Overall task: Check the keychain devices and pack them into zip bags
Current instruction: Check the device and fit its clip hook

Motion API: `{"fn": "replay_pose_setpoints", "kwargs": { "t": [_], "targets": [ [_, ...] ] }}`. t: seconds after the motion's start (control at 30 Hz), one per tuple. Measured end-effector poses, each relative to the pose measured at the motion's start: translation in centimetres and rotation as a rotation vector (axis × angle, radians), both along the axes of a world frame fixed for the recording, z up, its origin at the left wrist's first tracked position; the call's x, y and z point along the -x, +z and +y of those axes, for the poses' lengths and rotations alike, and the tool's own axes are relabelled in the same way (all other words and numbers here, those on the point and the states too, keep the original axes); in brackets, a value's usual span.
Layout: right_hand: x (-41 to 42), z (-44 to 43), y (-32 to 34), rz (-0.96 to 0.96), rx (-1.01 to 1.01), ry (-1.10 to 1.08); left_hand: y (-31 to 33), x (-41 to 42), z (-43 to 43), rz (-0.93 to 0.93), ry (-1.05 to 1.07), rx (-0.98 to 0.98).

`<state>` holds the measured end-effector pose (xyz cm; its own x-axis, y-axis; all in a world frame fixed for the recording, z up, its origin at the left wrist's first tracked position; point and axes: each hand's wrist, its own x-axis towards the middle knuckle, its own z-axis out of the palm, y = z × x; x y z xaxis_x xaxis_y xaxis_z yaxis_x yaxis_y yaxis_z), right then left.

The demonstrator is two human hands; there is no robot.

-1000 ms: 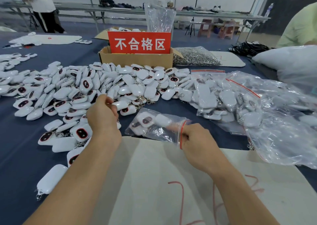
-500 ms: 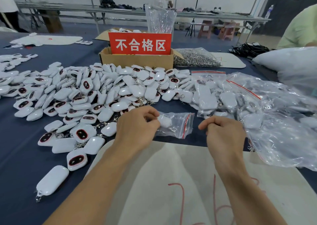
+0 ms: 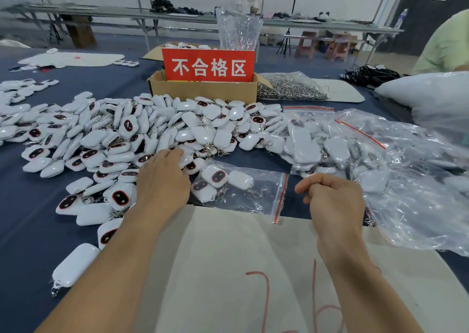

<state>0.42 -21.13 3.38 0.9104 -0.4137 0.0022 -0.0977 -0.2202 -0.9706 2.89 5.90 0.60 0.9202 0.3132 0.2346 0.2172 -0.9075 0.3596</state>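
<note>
The left hand [image 3: 162,180] lies palm down on the near edge of the pile of keychain devices [image 3: 152,129]. Its palm hides what is under it, so a grip there cannot be made out. The fingers are stretched fairly flat, with the tips touching the white cases. The right hand [image 3: 332,200] hovers with its fingers curled into a loose fist, thumb against forefinger, and nothing shows inside it.

Between the two hands lies a small zip bag [image 3: 253,190], just beside the left hand and a little apart from the right. It holds three devices, and its red seal [image 3: 281,198] points toward the right hand. The bag's near edge rests on a pale cloth [image 3: 228,256] under both forearms.

Right of the right hand is a heap of filled bags [image 3: 317,139], their contents blurred by the plastic. Behind the pile stands a cardboard box [image 3: 203,89] with a red sign [image 3: 208,66].
</note>
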Motion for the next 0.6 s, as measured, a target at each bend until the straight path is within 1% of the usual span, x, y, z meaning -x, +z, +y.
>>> {"fn": "replay_pose_setpoints", "kwargs": {
  "t": [0.1, 0.17, 0.23, 0.27, 0.33, 0.37, 0.4, 0.43, 0.5, 0.6],
  "targets": [
    [0.1, -0.1, 0.1, -0.001, -0.047, -0.005, 0.3, 0.1, -0.5, -0.115, 0.063, -0.012],
    [0.1, -0.1, 0.3, -0.01, -0.088, -0.014, 1.1, 0.4, -1.0, -0.263, 0.112, 0.081],
    [0.2, 0.0, 0.5, -0.046, -0.153, -0.005, 2.1, 1.1, -1.9, -0.437, 0.102, 0.237],
    [0.3, 0.0, 0.7, -0.073, -0.18, 0.007, 2.6, 1.6, -2.8, -0.501, 0.064, 0.354],
    [0.6, 0.2, 0.8, -0.148, -0.193, 0.034, 3.6, 2.6, -5.1, -0.575, -0.07, 0.653],
    [0.8, 0.3, 0.9, -0.193, -0.181, 0.044, 4.0, 3.1, -6.5, -0.585, -0.142, 0.781],
    [1.0, 0.5, 1.0, -0.236, -0.164, 0.055, 4.2, 3.5, -7.8, -0.573, -0.206, 0.868],
    [1.2, 0.6, 1.0, -0.276, -0.145, 0.074, 4.1, 3.8, -8.9, -0.547, -0.257, 0.911],
    [1.7, 1.0, 1.1, -0.347, -0.051, 0.131, 3.7, 4.2, -10.4, -0.471, -0.336, 0.914],
    [2.3, 1.3, 1.3, -0.397, 0.21, 0.251, 3.0, 4.5, -11.1, -0.36, -0.478, 0.852]
  ]
}}
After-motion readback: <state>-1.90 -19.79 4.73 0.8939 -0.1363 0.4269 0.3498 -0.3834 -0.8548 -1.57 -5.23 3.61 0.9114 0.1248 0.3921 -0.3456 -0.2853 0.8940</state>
